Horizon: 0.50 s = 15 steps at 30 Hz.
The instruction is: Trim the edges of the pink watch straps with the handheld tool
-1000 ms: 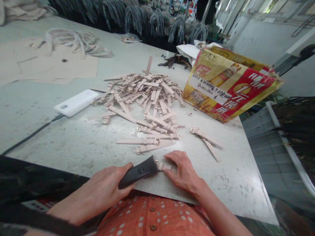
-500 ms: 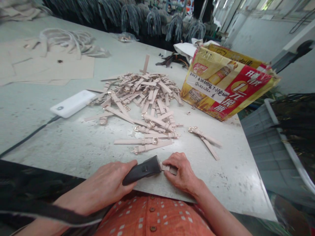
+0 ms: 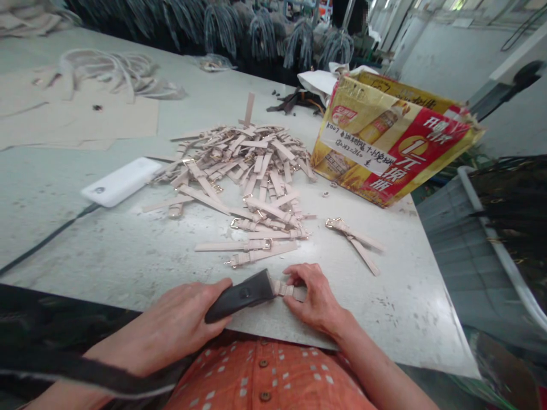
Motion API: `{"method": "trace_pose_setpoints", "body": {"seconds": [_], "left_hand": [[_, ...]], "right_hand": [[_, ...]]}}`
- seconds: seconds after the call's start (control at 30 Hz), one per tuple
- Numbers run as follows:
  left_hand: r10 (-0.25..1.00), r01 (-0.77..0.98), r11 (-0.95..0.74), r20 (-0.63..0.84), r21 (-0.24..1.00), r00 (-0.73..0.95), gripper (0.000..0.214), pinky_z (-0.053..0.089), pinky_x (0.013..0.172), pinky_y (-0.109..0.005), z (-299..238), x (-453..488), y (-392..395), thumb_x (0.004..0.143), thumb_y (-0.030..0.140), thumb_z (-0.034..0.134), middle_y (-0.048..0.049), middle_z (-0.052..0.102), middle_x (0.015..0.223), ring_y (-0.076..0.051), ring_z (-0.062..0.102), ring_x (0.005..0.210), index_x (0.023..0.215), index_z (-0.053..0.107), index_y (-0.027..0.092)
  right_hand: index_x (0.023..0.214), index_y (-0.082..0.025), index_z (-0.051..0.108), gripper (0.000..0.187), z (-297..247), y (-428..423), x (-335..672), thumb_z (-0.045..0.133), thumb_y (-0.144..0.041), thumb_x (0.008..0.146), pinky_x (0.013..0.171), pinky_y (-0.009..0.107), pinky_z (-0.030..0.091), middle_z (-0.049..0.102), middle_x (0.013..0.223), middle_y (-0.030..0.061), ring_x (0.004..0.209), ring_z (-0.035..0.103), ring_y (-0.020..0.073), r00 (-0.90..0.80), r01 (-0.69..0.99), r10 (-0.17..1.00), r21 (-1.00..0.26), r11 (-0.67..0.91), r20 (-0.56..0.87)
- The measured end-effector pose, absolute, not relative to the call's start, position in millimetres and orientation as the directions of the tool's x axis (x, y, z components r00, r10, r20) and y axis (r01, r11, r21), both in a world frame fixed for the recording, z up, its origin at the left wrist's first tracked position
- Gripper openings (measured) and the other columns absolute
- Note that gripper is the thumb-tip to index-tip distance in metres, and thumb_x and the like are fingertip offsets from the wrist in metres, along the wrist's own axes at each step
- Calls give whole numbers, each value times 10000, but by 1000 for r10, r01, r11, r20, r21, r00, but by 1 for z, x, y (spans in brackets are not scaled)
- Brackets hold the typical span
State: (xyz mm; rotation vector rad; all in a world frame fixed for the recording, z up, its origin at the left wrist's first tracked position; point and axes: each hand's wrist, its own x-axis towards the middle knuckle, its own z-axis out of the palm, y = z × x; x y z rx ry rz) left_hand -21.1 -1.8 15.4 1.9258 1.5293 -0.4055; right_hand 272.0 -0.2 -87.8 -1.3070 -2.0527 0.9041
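Note:
My left hand (image 3: 179, 323) grips a black hand-held tool (image 3: 241, 294) low over the near edge of the grey table (image 3: 128, 256). The tool's tip meets a short beige strap piece (image 3: 287, 290). My right hand (image 3: 311, 298) pinches that strap piece against the table top. Just beyond my hands lie two beige buckled straps (image 3: 250, 251). Behind them spreads a big heap of beige watch straps (image 3: 248, 165). Two more straps (image 3: 354, 242) lie crossed to the right.
A yellow and red cardboard box (image 3: 393, 145) lies tilted at the right. A white power bank (image 3: 122, 181) with a dark cable sits at the left. Cardboard sheets (image 3: 85, 119) and pale cords (image 3: 115, 71) lie far left. A grey crate (image 3: 470, 239) stands beyond the table's right edge.
The tool and my hands have stayed at the near edge, shifting only slightly on the strap piece. The view has drifted a little.

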Motion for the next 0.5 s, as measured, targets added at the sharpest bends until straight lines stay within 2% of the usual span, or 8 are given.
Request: {"method": "trace_pose_setpoints", "body": {"seconds": [0.1,0.2,0.33,0.4,0.5], "left_hand": [[758,945,-137,-583,296,293,290,559,818,-384,16,-7,2,966,434,563,-94,898,978,-335,859,938,1097,766,274],[767,927,-125,-558,354,317,304,563,804,-376,13,2,6,970,451,560,-83,891,981,-329,858,931,1126,755,278],[806,903,-48,-518,428,288,437,605,906,-417,2,-3,6,902,527,626,-110,898,1110,-365,859,1040,1219,763,260],[823,898,2,-511,440,249,524,613,983,-440,-4,-10,3,849,559,676,-125,896,1171,-383,848,1123,1261,767,250],[807,878,56,-539,475,240,525,613,982,-416,-8,-19,-4,816,561,709,-105,896,1185,-360,837,1132,1237,774,255]], "right_hand": [[1228,-235,738,474,-89,0,271,812,-112,777,972,412,537,842,1021,42,966,760,266,-367,553,926,-782,289,83],[1216,-241,726,443,-89,-1,270,823,-135,797,964,403,552,844,989,33,927,769,255,-339,551,936,-788,275,90],[1222,-244,716,428,-88,-1,270,838,-162,819,964,398,561,843,986,24,917,769,247,-333,558,937,-779,286,105],[1160,-248,724,372,-88,0,271,842,-163,818,948,391,558,840,1003,31,934,758,249,-342,569,934,-768,294,104],[1031,-247,728,241,-89,0,272,854,-181,836,906,384,545,818,986,44,936,729,254,-358,577,925,-748,328,129]]}}
